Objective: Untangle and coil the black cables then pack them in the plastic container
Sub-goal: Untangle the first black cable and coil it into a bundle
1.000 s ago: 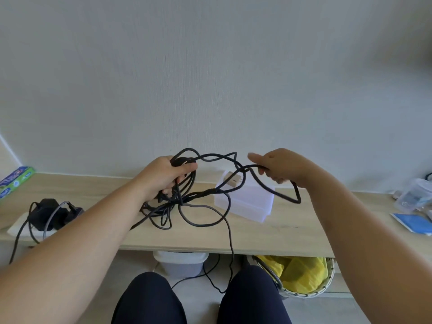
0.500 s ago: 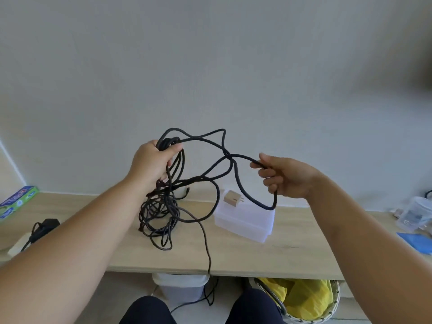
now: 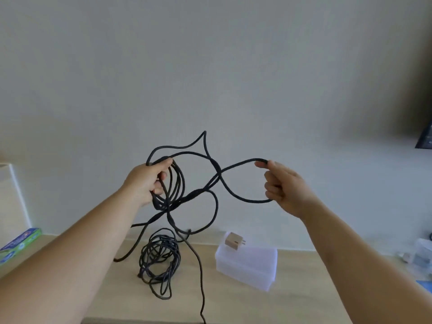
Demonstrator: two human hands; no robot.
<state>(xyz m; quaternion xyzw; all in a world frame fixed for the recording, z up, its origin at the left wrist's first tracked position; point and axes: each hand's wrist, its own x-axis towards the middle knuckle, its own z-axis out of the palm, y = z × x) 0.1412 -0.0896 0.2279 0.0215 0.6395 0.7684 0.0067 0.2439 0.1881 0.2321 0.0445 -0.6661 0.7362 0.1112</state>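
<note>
cables [image 3: 216, 166] hang tangled in the air between my hands, raised in front of the wall [image 3: 210, 66]. my left hand [image 3: 146, 181] grips a bunch of loops, fingers curled round them. my right hand [image 3: 284, 185] pinches one strand at the top of a wide loop between thumb and forefinger, the other fingers curled. the strands cross and twist between the hands, and some drop to the desk [image 3: 233, 305], where a coil [image 3: 146, 272] lies left of the container [image 3: 247, 265]. one strand runs down over the desk's near edge. the container sits on the desk, below my right hand, with a beige plug [image 3: 233, 239] resting on top. a green box [image 3: 18, 244] lies at the far left.
</note>
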